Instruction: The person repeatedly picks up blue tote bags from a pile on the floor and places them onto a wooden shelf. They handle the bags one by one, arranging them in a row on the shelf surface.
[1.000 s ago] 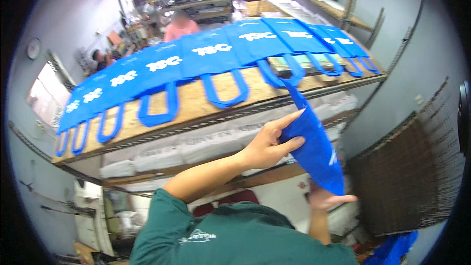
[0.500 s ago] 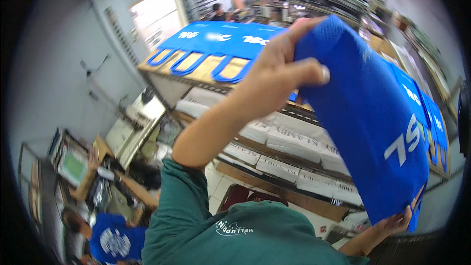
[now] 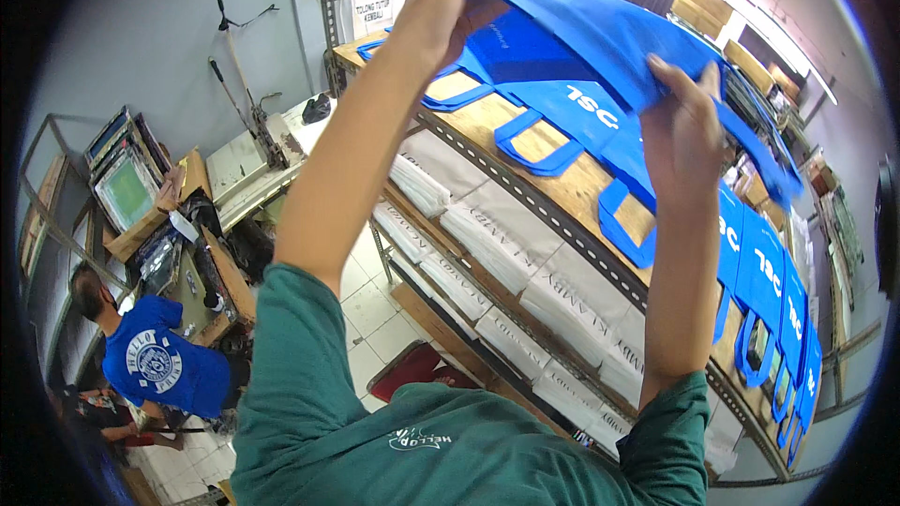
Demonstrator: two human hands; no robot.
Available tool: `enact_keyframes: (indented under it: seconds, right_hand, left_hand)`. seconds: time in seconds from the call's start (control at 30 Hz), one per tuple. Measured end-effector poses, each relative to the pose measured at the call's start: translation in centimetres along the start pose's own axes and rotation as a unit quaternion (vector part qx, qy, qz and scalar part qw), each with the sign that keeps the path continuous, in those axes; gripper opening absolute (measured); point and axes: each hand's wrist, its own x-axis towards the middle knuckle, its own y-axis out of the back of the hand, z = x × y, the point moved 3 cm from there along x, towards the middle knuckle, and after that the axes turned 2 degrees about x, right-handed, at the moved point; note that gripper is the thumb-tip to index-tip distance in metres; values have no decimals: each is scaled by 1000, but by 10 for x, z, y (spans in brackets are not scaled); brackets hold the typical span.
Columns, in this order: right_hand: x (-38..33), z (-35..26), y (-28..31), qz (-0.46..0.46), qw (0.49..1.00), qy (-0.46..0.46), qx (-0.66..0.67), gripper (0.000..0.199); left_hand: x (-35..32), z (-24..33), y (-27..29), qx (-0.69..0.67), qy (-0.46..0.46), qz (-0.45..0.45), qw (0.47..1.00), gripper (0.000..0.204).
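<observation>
Hands raised high, we hold a blue non-woven fabric tote bag point(image 3: 600, 33) stretched between us above the upper wooden shelf board of the metal rack point(image 3: 572, 192): our left hand point(image 3: 439, 2) pinches one end of the bag near the top of the view, and our right hand point(image 3: 682, 117) grips its lower edge, fingers curled over the cloth. Below the held bag, a row of identical blue bags with loop handles point(image 3: 750, 262) lies overlapped along the board, running off toward the right. We judge the main risk to be the limp fabric sagging or folding on itself as it comes down, so that it lands crooked across the neighbouring bags or drags one of their handles out of line; a loose pinch on the left could also let that corner slip. The shelf beneath carries white wrapped bundles point(image 3: 506, 253), and a person in a blue printed shirt point(image 3: 164, 365) works at a cluttered bench point(image 3: 202, 262) well apart on the lower left. We cannot see the far side of the held bag or its own handles clearly, our left fingertips are partly lost in the folds, and the end of the bag row is bent and cut off by the dark rim.
</observation>
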Motion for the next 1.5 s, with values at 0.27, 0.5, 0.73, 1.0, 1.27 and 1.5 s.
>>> enact_keyframes:
  seconds: [0.27, 0.5, 0.73, 1.0, 1.27, 1.5]
  right_hand:
    - [88, 71, -105, 36, 920, -197, 338, 62]
    - [35, 100, -121, 3, 867, -382, 321, 44]
    - [-14, 195, -181, -96, 766, -596, 219, 41]
    - [-20, 207, -169, -43, 773, -610, 171, 33]
    - [-12, 212, -167, -113, 773, -611, 128, 34]
    - [-7, 213, -169, -169, 765, -616, 81, 39]
  left_hand:
    - [160, -4, 103, 47, 15, 12, 999, 16]
    - [132, -25, 167, 79, -37, 104, 991, 18]
    - [103, -136, 321, 305, 15, 363, 881, 41]
    - [75, -164, 325, 373, 141, 365, 841, 55]
    - [87, -157, 321, 596, 126, 337, 717, 48]
    - [90, -162, 331, 612, 121, 341, 703, 39]
